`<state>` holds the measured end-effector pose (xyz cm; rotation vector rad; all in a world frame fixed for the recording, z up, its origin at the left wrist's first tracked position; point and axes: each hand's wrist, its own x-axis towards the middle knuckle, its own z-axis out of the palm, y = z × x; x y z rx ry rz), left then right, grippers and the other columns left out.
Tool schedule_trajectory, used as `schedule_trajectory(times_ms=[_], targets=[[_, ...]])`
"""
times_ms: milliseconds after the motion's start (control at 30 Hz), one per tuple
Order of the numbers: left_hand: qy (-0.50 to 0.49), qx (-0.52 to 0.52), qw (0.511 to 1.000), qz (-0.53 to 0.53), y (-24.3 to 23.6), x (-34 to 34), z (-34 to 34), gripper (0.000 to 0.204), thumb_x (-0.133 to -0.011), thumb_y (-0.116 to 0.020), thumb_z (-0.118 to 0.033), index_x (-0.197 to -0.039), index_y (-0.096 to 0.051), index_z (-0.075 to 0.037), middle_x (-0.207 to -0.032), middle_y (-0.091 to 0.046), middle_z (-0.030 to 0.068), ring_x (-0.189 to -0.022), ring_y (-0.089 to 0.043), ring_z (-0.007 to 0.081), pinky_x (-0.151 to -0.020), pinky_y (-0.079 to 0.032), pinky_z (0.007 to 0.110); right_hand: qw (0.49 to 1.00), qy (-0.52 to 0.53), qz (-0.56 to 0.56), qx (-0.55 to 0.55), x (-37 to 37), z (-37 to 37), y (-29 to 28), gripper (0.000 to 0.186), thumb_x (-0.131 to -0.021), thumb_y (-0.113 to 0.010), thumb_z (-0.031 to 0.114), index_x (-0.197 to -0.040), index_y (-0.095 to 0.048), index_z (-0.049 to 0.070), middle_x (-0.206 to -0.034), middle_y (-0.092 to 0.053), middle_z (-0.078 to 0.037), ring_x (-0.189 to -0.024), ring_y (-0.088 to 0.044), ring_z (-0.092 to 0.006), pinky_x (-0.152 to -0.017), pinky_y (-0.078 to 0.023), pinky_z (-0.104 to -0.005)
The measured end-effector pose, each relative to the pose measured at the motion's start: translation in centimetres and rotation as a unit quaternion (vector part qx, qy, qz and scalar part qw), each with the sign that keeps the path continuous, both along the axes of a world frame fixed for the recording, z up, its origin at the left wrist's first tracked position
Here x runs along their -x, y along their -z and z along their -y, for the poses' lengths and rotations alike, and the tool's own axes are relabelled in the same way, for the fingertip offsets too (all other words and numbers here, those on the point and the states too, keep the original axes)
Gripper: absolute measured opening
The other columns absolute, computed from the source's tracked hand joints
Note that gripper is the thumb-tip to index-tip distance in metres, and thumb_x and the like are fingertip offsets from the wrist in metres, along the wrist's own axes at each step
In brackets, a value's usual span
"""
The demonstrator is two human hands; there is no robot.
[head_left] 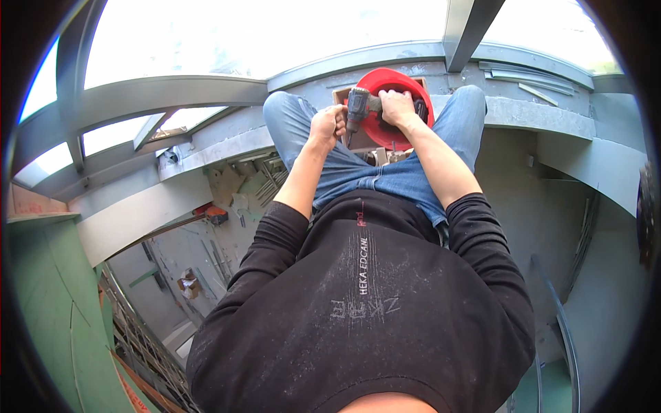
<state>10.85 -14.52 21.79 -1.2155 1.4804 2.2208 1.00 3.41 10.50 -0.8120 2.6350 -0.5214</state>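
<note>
Between my knees, my right hand is wrapped round the handle of a cordless drill, a dark grey tool with red marks. The drill lies sideways, its chuck and bit toward my lap. My left hand is closed, fingers curled, right beside the chuck; what it pinches, if anything, is too small to make out. Beneath the drill and right hand is a round red shell with a broad rim, resembling a hard hat. Its inside is partly hidden by my right hand and a dark part. Brown box edges show around it.
Ahead runs a grey ledge under window frames, with metal strips at its right. Far below on the left are a floor with scraps, an orange-red tool and a small carton. Green boards stand at the left edge.
</note>
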Motion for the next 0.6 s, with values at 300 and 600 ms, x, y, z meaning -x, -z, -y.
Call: schedule_trajectory(times_ms=[300, 600], targets=[[-0.049, 0.052, 0.997, -0.027, -3.7, -0.8, 1.2, 0.018, -0.102, -0.056, -0.016, -0.107, -0.062, 0.000, -0.066, -0.037, -0.0039, -0.055, -0.033, 0.0049, -0.045, -0.025, 0.020, 0.997, -0.019, 0.042, 0.058, 1.1, -0.4, 0.0, 0.020, -0.081, -0.062, 0.016, -0.099, -0.065, 0.006, -0.093, -0.074, -0.017, -0.086, -0.070, -0.0396, -0.081, -0.053, -0.0479], [-0.127, 0.106, 0.981, -0.098, -6.4, -1.7, 3.2, 0.016, -0.102, -0.057, -0.015, -0.101, -0.064, -0.001, -0.062, -0.036, -0.0055, -0.049, -0.028, 0.0041, -0.043, -0.023, 0.021, 0.995, -0.013, 0.043, 0.088, 2.7, -2.1, -8.7, 0.023, -0.080, -0.067, 0.021, -0.098, -0.063, 0.007, -0.090, -0.074, -0.015, -0.087, -0.070, -0.0376, -0.078, -0.053, -0.0450]])
